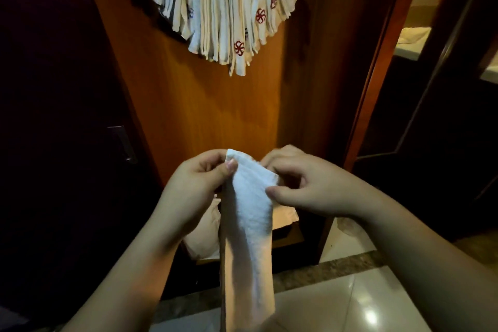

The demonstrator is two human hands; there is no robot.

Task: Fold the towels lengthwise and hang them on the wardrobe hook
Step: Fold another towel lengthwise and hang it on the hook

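Observation:
A white towel [249, 224] hangs down in a long narrow strip from my two hands in the lower middle of the view. My left hand [196, 183] pinches its top left corner between thumb and fingers. My right hand [304, 183] holds the top right edge, thumb in front and fingers curled behind the cloth. High up against the wooden wardrobe panel [215, 110], several folded white towels [221, 5] with red and blue embroidered marks fan out; the hook that bears them is hidden.
More pale cloth [204, 234] lies on a low wooden shelf behind the held towel. A dark door with a metal handle [122, 144] stands at left. At right a wooden frame [382, 67] opens onto another room. Glossy floor tiles [350, 302] lie below.

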